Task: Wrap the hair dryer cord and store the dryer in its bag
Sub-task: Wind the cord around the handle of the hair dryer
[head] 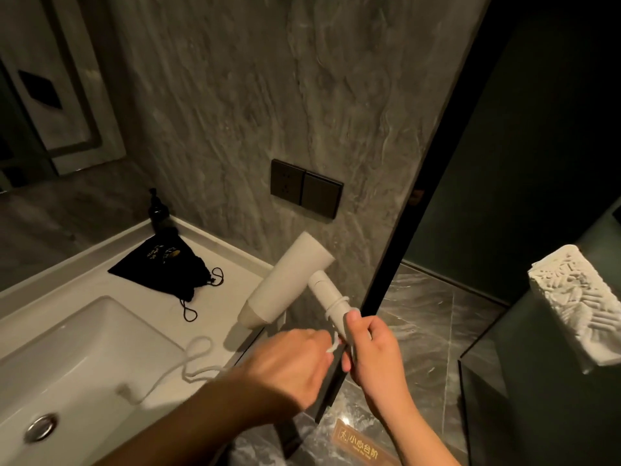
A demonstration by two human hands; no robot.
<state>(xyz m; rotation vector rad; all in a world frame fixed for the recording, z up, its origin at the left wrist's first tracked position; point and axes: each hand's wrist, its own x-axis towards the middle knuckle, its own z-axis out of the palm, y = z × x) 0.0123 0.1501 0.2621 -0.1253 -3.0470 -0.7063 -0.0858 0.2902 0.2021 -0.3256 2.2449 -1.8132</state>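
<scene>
Right hand (369, 351) closed around the lower handle of the dryer (289, 280), held up near the wall at right of the counter (235, 264); left hand (292, 361) pinching the cord (198, 351) just beside the handle, one turn already around it. To wind well: keep the cord taut, lay each turn next to the last, draw slack slowly from the sink (84, 331). Far left, bag (161, 264) flat on the counter, drawstrings loose, probably empty.
</scene>
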